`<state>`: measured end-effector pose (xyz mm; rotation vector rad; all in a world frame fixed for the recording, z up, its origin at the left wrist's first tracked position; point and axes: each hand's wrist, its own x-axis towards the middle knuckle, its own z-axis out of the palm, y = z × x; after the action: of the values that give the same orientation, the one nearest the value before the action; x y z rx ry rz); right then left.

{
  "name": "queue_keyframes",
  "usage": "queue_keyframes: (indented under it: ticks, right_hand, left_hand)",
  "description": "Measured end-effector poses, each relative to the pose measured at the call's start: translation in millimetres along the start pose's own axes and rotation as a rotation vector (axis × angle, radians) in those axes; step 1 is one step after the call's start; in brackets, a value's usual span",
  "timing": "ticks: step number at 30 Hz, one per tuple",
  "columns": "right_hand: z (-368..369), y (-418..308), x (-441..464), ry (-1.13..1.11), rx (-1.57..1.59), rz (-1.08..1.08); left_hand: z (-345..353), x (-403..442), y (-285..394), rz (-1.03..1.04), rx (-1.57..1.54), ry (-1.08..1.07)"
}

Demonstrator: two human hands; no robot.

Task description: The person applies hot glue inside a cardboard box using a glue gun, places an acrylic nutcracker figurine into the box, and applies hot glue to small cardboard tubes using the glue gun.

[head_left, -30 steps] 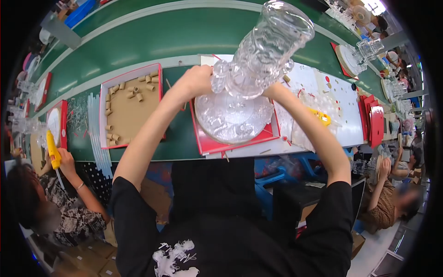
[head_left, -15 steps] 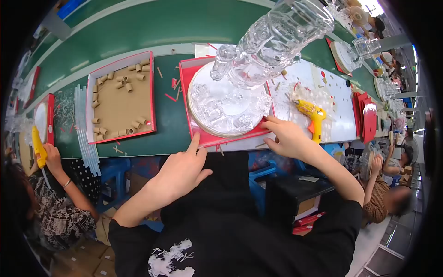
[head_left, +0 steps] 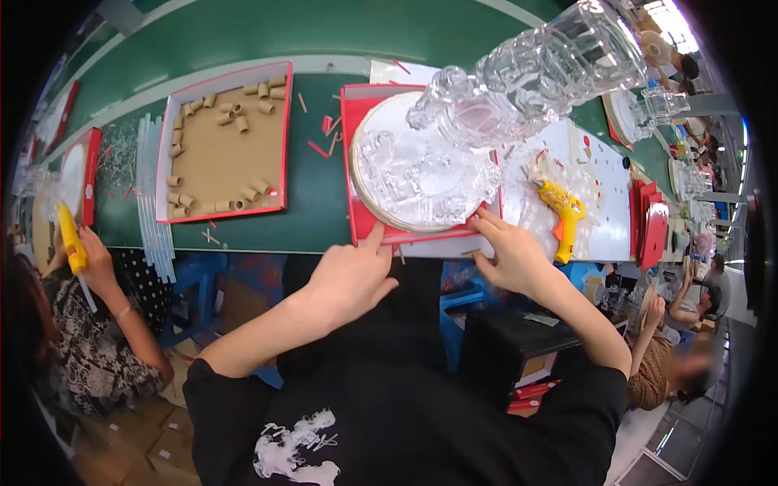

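Note:
A shallow red box lies on the table in front of me. In it rests a round white base, with a tall clear plastic piece rising from it and leaning right in view. Clear ornaments cover part of the base. My left hand touches the box's near edge with an outstretched index finger, its thumb apart. At the near right corner, my right hand has its fingers stretched over the edge and its thumb spread. Neither hand is closed around anything I can see.
Left stands a tray of short cardboard tubes, beside clear glue sticks. A yellow glue gun lies right, near stacked red boxes. A co-worker's hand holds another glue gun. A black box stands below the table.
The view has shifted, so the red box and clear piece appear farther right and slightly higher. Both my hands stay at the box's near edge, with nothing picked up or released.

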<state>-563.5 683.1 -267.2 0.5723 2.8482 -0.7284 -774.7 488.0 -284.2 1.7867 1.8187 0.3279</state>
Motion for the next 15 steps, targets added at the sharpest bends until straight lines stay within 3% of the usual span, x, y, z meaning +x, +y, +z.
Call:
queue_keyframes:
  ticks: [4, 10, 12, 15]
  right_hand:
    - [-7.9, 6.7, 11.4, 0.002, 0.047, -0.062]
    - [-25.6, 14.2, 13.4, -0.007, 0.187, 0.062]
    - [-44.7, 23.8, 6.7, 0.193, 0.015, 0.166]
    - [-93.1, 6.8, 9.2, 0.509, 0.036, 0.062]
  left_hand:
    - [-0.2, -3.8, 0.3, 0.059, 0.087, -0.021]
    - [6.3, 2.5, -15.9, 0.072, -0.037, 0.099]
    - [15.4, 1.1, -18.2, 0.089, -0.137, 0.149]
    - [21.2, 2.2, -25.9, 0.126, -0.186, 0.198]
